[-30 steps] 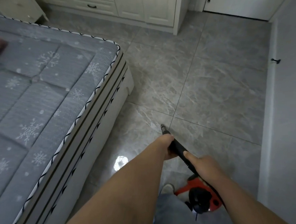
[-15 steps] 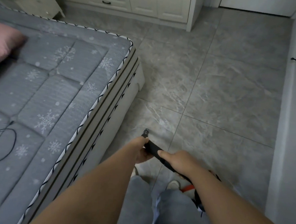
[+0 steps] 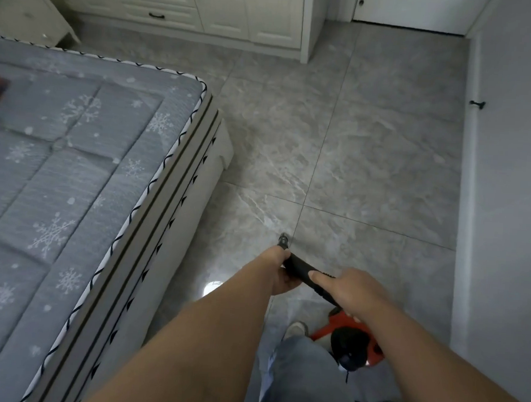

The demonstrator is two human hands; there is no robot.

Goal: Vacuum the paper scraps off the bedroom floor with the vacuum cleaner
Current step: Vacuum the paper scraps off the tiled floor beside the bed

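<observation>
Both hands wrap the black wand (image 3: 303, 270): left hand (image 3: 280, 271) curled near its tip, right hand (image 3: 345, 291) curled lower down. The red vacuum cleaner (image 3: 347, 342) sits at five o'clock beside the shoe. No scraps show on the floor (image 3: 369, 163) (none I can make out), so sweep slowly toward twelve o'clock, nozzle kept low.

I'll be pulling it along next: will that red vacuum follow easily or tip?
Likely it trails. The vacuum body sits low on smooth tile floor, so it should slide easily. Both hands, left and right, hold the black tube; a sideways tug might tip it.
</observation>
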